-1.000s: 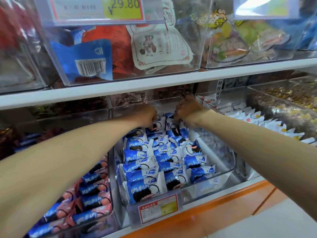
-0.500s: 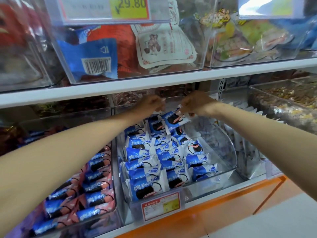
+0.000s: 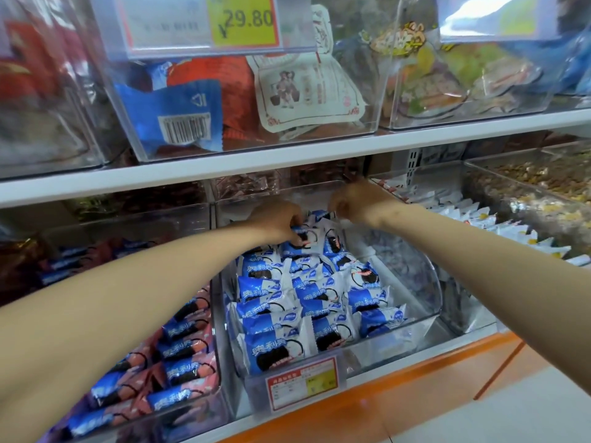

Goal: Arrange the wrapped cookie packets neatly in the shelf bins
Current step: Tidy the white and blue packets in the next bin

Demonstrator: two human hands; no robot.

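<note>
Toward the back of the clear plastic shelf bin (image 3: 415,276), one blue-and-white wrapped cookie packet (image 3: 307,241) is being pinched by the curled fingers of the left hand (image 3: 278,222), while the right hand (image 3: 359,203) is curling just beside it, whether on anything I cannot tell. Front packets (image 3: 275,314) are lying in three fairly tidy rows, so the job is looking mostly done, with the jumbled rear ones remaining.

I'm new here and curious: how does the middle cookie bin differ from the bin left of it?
The middle bin holds blue-and-white packets; the left bin holds blue-and-pink packets. The left hand and right hand reach into the middle bin, not the left bin. Both are clear plastic bins on one shelf.
</note>
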